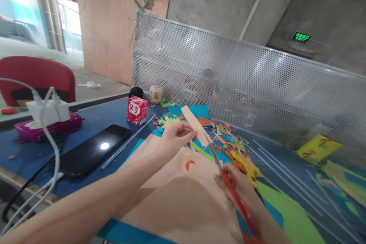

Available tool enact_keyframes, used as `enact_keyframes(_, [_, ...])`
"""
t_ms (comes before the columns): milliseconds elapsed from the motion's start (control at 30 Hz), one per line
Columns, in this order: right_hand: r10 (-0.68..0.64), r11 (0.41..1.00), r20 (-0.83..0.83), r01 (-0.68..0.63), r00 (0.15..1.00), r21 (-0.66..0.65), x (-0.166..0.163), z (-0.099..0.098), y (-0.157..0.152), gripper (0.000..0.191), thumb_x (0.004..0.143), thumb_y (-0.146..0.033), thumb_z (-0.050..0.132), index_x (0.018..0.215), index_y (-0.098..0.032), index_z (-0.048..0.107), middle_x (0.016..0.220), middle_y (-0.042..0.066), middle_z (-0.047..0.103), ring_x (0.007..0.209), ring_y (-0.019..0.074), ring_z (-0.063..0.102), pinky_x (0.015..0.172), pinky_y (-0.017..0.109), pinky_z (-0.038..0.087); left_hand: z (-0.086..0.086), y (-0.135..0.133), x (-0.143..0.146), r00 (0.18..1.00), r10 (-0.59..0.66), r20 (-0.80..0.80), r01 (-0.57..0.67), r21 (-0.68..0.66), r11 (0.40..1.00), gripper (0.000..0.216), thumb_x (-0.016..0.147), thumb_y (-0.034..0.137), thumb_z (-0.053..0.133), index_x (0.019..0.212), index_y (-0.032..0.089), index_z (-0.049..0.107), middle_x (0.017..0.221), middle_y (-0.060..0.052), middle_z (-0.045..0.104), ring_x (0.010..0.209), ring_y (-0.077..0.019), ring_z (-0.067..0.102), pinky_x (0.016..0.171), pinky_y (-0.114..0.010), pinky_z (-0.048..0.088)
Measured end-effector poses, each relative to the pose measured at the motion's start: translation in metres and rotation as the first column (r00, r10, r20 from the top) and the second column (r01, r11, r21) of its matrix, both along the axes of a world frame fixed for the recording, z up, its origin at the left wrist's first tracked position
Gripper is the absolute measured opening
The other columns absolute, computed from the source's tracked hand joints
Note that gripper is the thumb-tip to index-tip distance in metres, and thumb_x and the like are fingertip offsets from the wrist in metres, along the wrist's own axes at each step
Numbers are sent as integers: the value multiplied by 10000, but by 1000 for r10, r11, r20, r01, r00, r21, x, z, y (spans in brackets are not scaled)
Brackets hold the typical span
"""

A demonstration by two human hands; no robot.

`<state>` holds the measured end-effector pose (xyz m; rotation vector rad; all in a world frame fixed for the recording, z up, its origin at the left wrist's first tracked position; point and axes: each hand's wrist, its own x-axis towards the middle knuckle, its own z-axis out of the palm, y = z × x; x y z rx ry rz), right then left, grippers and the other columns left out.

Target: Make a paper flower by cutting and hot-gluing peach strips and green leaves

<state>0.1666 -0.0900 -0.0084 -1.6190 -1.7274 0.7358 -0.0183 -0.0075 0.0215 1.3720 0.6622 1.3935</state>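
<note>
My left hand (178, 135) pinches a pale peach paper strip (193, 120) by its edge and holds it up above the table. In my right hand (236, 183) is a pair of scissors (228, 185) with red handles, and its metal blades meet the strip's lower end. Beneath both hands lies a large pale peach sheet (177, 206) on top of blue paper (128, 232). A small orange paper piece with a jagged edge (190, 165) rests on that sheet.
A yellow glue gun (247, 166) and coloured paper scraps (225, 133) lie behind my right hand. Clear glue sticks (288, 175) are farther right. To the left are a phone (93, 150), a red box (137, 110) and a corded charger (47, 110). A perforated metal screen (243, 72) borders the table.
</note>
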Motion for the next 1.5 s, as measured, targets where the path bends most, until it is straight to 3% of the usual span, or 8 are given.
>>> enact_keyframes(500, [-15, 1000, 2, 15, 1000, -21, 1, -3, 2, 267, 703, -355, 553, 630, -216, 336, 495, -93, 276, 414, 61, 256, 386, 203, 192, 2, 1, 0, 1000, -12, 18, 13, -29, 999, 100, 654, 167, 622, 660, 128, 531, 579, 15, 597, 441, -56, 525, 413, -169, 441])
enact_keyframes(767, [26, 999, 37, -27, 999, 25, -1, 1, -2, 257, 762, -420, 466, 673, -208, 351, 575, -70, 337, 518, 90, 361, 473, 213, 307, -1, 0, 0, 1000, -22, -7, 22, 23, 999, 118, 648, 183, 627, 649, 132, 520, 590, 13, 592, 462, -51, 523, 422, -156, 444])
enact_keyframes(1033, [15, 999, 49, -16, 999, 38, 1, -4, 0, 248, 741, -380, 510, 666, -211, 346, 547, -79, 317, 491, 85, 332, 454, 213, 267, -2, -2, 2, 999, -5, -54, 7, 27, 1000, 127, 651, 217, 627, 648, 138, 527, 603, 6, 606, 449, -57, 519, 424, -172, 448])
enact_keyframes(1200, [-5, 1000, 62, 7, 998, -27, 0, -2, 1, 268, 721, -371, 536, 647, -219, 328, 518, -87, 274, 464, 79, 290, 438, 217, 217, -1, -1, 2, 999, -13, -39, 14, 14, 1000, 114, 654, 198, 623, 643, 139, 525, 599, 2, 614, 451, -59, 524, 419, -170, 444])
enact_keyframes(1500, [-19, 1000, 77, 17, 997, 24, -1, 1, -1, 292, 709, -395, 534, 622, -213, 323, 517, -88, 258, 468, 78, 268, 437, 212, 210, 1, -3, 2, 998, -67, -18, 66, -49, 997, 113, 656, 177, 630, 627, 124, 534, 556, 15, 601, 401, -44, 503, 402, -163, 439])
